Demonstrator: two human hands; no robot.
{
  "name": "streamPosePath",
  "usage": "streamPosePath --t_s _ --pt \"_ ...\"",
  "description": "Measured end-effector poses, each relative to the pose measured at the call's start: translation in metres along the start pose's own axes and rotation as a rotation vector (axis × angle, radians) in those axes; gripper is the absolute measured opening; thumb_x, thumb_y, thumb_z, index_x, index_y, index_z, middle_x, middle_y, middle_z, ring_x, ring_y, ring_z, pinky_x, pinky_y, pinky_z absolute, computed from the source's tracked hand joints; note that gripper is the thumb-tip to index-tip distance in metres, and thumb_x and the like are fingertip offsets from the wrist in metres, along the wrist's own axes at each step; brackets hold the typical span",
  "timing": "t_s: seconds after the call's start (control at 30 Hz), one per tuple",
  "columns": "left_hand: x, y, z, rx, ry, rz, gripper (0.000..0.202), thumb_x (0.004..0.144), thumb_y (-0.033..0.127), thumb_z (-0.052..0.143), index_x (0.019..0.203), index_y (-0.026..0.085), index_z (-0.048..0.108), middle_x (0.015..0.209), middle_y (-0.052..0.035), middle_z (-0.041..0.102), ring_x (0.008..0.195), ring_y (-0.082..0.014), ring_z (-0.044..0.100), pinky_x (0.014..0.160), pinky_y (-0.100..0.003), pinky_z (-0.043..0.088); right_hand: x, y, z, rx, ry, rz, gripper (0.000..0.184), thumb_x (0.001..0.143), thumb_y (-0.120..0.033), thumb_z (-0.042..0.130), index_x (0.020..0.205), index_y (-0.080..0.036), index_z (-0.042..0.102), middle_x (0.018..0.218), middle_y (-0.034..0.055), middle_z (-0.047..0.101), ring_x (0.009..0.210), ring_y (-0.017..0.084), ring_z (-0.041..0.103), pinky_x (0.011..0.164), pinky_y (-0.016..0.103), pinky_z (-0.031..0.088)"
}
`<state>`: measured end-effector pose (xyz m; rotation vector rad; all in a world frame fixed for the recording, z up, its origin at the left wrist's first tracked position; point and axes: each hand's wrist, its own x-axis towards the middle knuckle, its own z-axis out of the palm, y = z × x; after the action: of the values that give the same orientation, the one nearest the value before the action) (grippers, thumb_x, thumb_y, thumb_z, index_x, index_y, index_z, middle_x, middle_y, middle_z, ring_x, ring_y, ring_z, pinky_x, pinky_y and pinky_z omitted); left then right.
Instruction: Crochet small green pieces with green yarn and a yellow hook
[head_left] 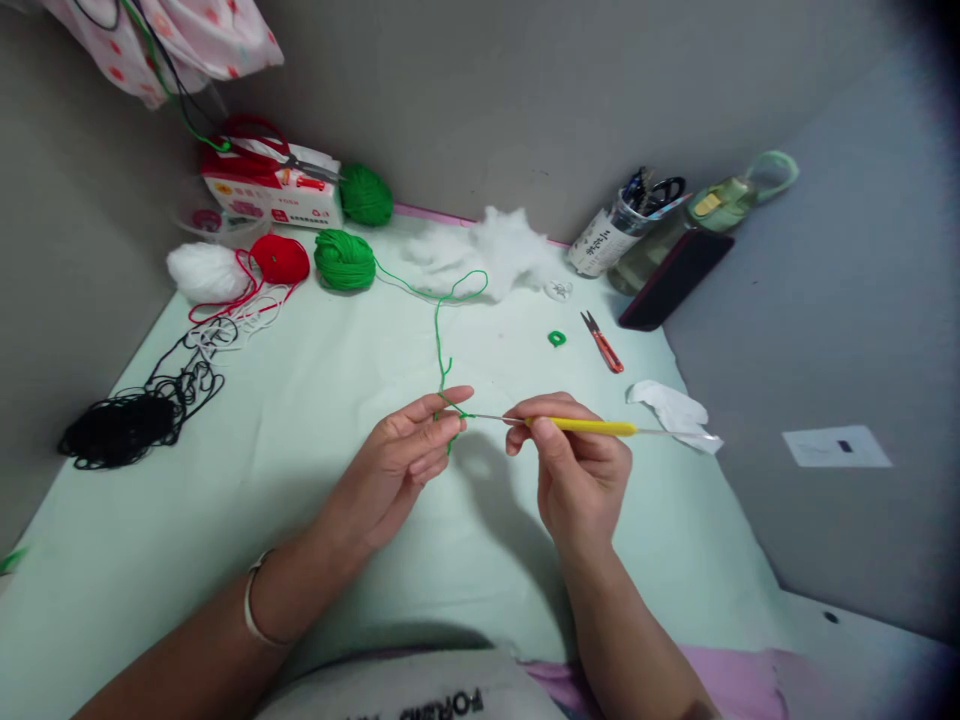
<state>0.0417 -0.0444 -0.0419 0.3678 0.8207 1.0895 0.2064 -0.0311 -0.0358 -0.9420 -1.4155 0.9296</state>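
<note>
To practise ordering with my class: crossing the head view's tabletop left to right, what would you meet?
Tangled black yarn bundle, round red yarn ball, nearer round green yarn ball, fluffy white fibre, small green yarn ring, orange-handled metal snips, crumpled white scrap.

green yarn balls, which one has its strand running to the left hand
The nearer green ball: its strand loops across the table to the left hand. The other green ball sits behind it beside the box, with no such strand visible.

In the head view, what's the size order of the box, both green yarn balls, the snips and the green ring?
Largest to smallest:
1. Box
2. Front green ball, rear green ball: too alike to rank
3. Snips
4. Green ring
</note>
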Motion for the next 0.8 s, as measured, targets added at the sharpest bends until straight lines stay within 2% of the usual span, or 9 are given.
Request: streamPosePath --t_s 0.07,0.13,0.23,0.27,0.33,0.4,0.47,0.6,0.8 --pt "-0.002 -0.002 0.003 0.077 0.035 0.087 0.038 0.081 0.021 0.080 0.119 0.024 0.073 0.078 0.0044 0.055 0.051 -0.0014 0.028 0.047 -0.018 0.023 -0.001 0.000 0.002 -0.027 -0.053 0.004 0.019 0.097 -0.017 0.059 0.099 -0.027 0.076 0.087 0.0038 0.069 0.068 0.016 0.063 0.058 0.032 0.054" --pt "-0.004 -0.006 0.006 0.112 0.046 0.132 0.048 0.082 0.024 0.080 0.128 0.028 0.068 0.078 0.0048 0.055 0.054 -0.0031 0.032 0.049 -0.018 0.024 -0.005 0.001 0.005 -0.228 -0.124 -0.118 0.025 0.095 -0.014 0.060 0.107 -0.028 0.076 0.095 0.0061 0.071 0.081 0.019 0.067 0.066 0.034 0.057" --pt "-0.005 -0.008 0.005 0.056 -0.013 0.032 0.050 0.084 0.027 0.078 0.132 0.024 0.066 0.073 0.0055 0.051 0.053 -0.0035 0.027 0.048 -0.018 0.023 -0.009 0.002 0.005 -0.436 -0.135 -0.299 0.031 0.093 -0.010 0.060 0.112 -0.029 0.075 0.105 0.0085 0.073 0.091 0.022 0.069 0.073 0.037 0.059" --pt "-0.005 -0.008 0.004 0.030 -0.039 -0.017 0.047 0.084 0.027 0.078 0.130 0.022 0.067 0.071 0.0061 0.049 0.051 -0.0031 0.024 0.048 -0.019 0.022 -0.009 0.001 0.004 -0.410 -0.104 -0.286 0.029 0.093 -0.010 0.060 0.109 -0.028 0.075 0.101 0.0083 0.074 0.089 0.022 0.069 0.072 0.038 0.059" --pt "-0.003 -0.004 0.001 0.000 -0.076 -0.076 0.040 0.084 0.026 0.077 0.124 0.019 0.071 0.067 0.0069 0.045 0.049 -0.0022 0.019 0.047 -0.019 0.020 -0.005 0.000 0.000 -0.242 -0.016 -0.157 0.020 0.094 -0.014 0.061 0.100 -0.025 0.076 0.089 0.0066 0.073 0.079 0.021 0.067 0.066 0.037 0.056" --pt "-0.003 -0.001 -0.001 0.011 -0.066 -0.051 0.035 0.084 0.024 0.077 0.118 0.019 0.074 0.070 0.0059 0.049 0.048 -0.0013 0.019 0.047 -0.019 0.019 -0.001 -0.001 -0.002 -0.031 0.037 -0.002 0.015 0.095 -0.020 0.061 0.093 -0.024 0.075 0.082 0.0046 0.070 0.067 0.017 0.062 0.058 0.034 0.052" --pt "-0.002 0.000 -0.001 0.068 -0.039 0.011 0.034 0.083 0.025 0.078 0.117 0.021 0.074 0.075 0.0043 0.054 0.049 -0.0016 0.022 0.047 -0.020 0.020 0.002 -0.001 -0.001 0.114 -0.002 0.090 0.014 0.095 -0.023 0.062 0.092 -0.023 0.076 0.085 0.0044 0.070 0.064 0.015 0.060 0.056 0.031 0.051" --pt "-0.003 -0.005 0.000 0.203 -0.037 0.068 0.043 0.082 0.029 0.077 0.124 0.024 0.071 0.078 0.0027 0.060 0.052 -0.0049 0.029 0.048 -0.023 0.025 0.001 0.001 0.004 0.115 -0.112 0.161 0.012 0.094 -0.024 0.066 0.094 -0.024 0.078 0.094 0.0053 0.075 0.073 0.016 0.063 0.064 0.031 0.053" --pt "-0.001 -0.008 -0.006 0.417 -0.103 0.036 0.051 0.077 0.029 0.081 0.126 0.025 0.069 0.077 0.0032 0.062 0.058 -0.0078 0.042 0.054 -0.024 0.031 0.006 0.005 0.000 0.266 0.024 0.305 0.010 0.091 -0.028 0.069 0.091 -0.023 0.077 0.088 0.0032 0.072 0.065 0.012 0.060 0.062 0.027 0.052"
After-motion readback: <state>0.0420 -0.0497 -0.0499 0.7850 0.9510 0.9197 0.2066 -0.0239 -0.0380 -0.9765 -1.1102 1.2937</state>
